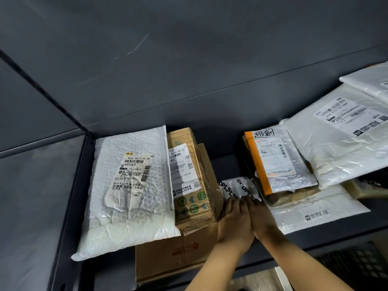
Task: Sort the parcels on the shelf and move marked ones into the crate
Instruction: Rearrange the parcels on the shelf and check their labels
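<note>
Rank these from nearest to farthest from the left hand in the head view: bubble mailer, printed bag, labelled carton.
1. printed bag: at the fingertips of the left hand, just ahead of it.
2. labelled carton: right beside the hand, on its left.
3. bubble mailer: beyond the carton, farthest left.

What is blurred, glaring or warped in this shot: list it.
Head view: the wide lens bows the straight lines of the shelf; head view: soft sheen on the white mailer at right, no blown-out glare; head view: left hand and right hand slightly smeared at the fingertips, small label print unreadable.
</note>
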